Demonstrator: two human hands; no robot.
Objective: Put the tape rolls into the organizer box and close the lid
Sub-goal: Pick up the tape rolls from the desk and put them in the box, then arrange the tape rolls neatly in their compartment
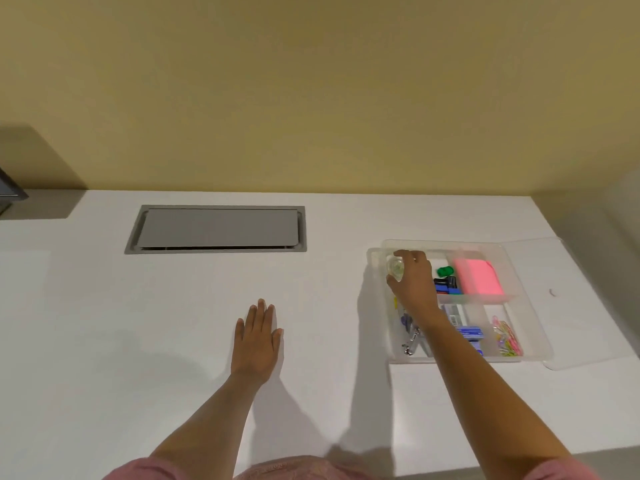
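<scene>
Right hand [414, 284] over the far-left compartment of the box [530, 355], fingers curled round a small clear tape roll [396, 267]; left hand [258, 336] flat and empty on the worktop [138, 323], well apart. Roll looks light, rigid and slick, so a pinch across its rim should do. Lid [568, 299] lies open to the right, thin and flexible by the look; best taken at its free edge.

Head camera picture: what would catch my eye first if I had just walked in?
Probably the bright pink pad in the far right compartment of the clear organizer box, at the right of the white desk. Next, the right hand reaching into the box's far left corner with a clear tape roll, while the left hand lies flat on the desk.
</scene>
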